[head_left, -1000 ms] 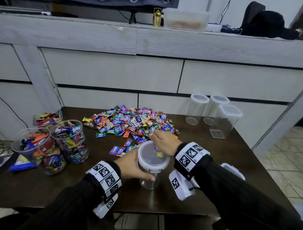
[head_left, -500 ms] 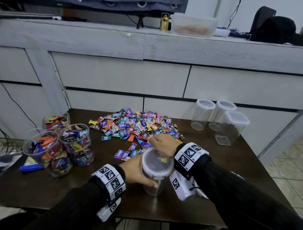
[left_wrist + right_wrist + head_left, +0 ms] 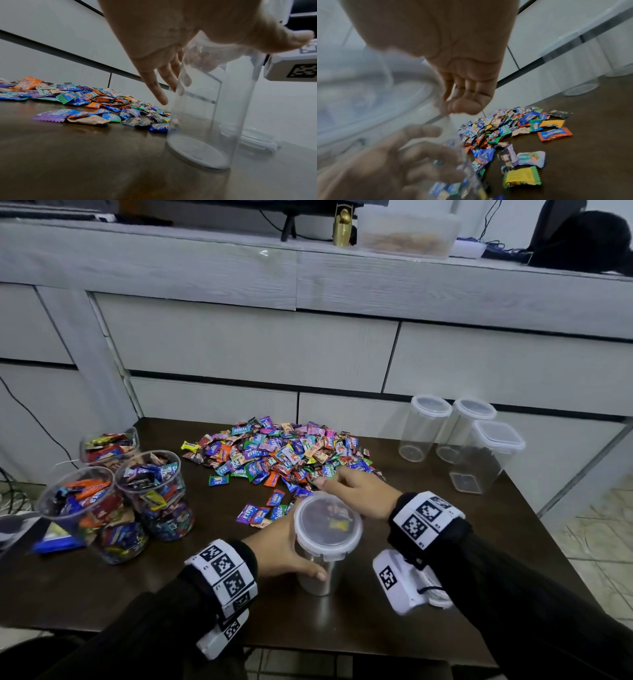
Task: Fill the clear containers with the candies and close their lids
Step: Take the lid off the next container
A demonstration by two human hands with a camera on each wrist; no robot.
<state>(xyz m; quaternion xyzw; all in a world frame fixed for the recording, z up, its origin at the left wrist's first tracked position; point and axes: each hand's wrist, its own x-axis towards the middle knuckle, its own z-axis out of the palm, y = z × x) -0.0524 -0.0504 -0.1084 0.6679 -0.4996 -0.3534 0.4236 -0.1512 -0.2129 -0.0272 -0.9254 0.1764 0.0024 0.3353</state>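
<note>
Tabletop: left hand (image 3: 281,546) grips container (image 3: 317,575).

The right hand (image 3: 453,65) hangs, fingers curled, beside a clear container (image 3: 388,121); candies (image 3: 513,135) litter the tabletop (image 3: 590,169).

Multicoloured candies (image 3: 277,453) — clear containers (image 3: 424,428), dark-brown table (image 3: 85,587), black-and-white checkered wristbands (image 3: 226,571)

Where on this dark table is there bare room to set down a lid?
Bare wood lies between the loose candy pile and three empty lidded containers, and along the near left edge. Crowded: the filled candy cups at left.
</note>
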